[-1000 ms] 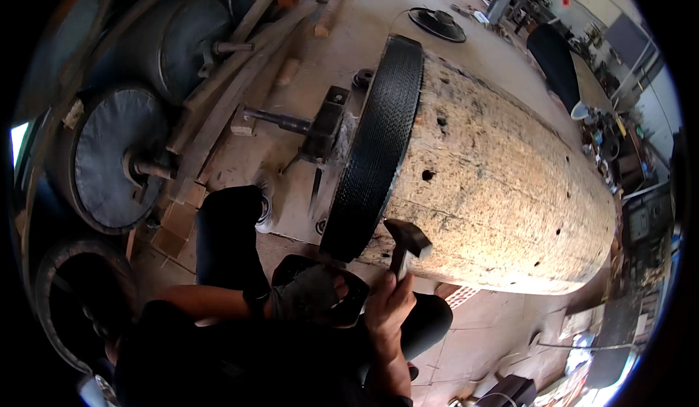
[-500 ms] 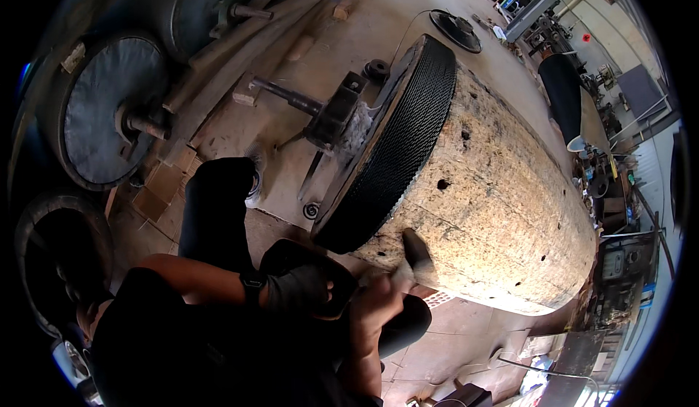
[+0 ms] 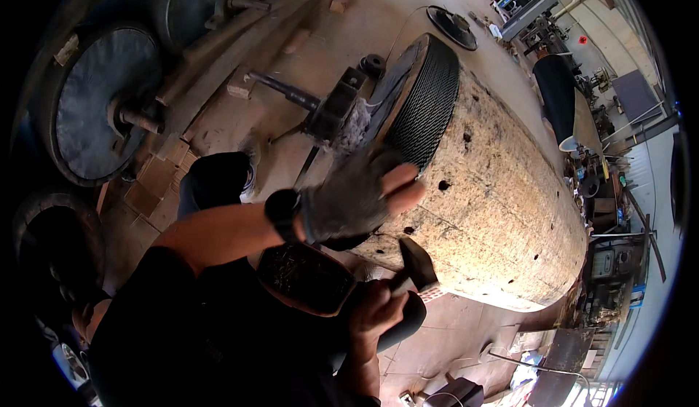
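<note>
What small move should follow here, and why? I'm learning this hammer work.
Probably bring the hammer in the right hand down onto the drum, clear of the left hand. Its head sits raised just off the pale, holed surface, while the gloved left hand presses near the ribbed black band.

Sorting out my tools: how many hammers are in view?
1: the hammer in the right hand, its head against the large drum. Others may be hidden.

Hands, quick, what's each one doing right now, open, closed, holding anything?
Left hand: gloved, open, resting on the big drum beside its black ribbed band.
Right hand: closed on a hammer.
</note>
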The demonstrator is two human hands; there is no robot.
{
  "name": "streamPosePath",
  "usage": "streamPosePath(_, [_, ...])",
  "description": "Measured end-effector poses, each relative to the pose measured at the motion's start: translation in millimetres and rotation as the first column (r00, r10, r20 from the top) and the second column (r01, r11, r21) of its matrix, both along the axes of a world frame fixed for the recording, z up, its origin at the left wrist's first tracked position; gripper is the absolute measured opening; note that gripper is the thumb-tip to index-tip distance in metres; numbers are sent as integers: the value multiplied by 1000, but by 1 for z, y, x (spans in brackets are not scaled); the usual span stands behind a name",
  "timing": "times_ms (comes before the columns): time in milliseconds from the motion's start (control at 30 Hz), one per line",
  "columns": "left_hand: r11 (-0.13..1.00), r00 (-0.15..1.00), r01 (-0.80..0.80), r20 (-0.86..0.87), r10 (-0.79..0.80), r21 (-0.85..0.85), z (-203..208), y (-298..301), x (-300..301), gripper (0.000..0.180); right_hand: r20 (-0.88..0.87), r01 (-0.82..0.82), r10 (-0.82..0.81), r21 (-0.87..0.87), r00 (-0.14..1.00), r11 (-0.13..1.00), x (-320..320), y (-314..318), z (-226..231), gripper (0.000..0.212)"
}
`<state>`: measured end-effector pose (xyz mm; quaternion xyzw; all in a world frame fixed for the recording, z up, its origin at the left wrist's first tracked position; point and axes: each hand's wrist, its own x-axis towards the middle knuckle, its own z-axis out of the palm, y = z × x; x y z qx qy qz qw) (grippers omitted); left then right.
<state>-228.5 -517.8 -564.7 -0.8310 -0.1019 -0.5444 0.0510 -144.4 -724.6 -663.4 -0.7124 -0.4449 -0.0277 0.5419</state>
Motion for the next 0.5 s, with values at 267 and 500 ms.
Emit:
streamPosePath(267, [999, 1000, -18, -20, 17, -42, 4, 29, 27, 40, 11, 104, -107, -341, 994, 934, 5, 8, -11, 20])
streamPosePath(500, [999, 999, -35, -25, 35, -2, 12, 33, 29, 36, 127, 177, -157, -164, 979, 970, 16, -9, -28, 29])
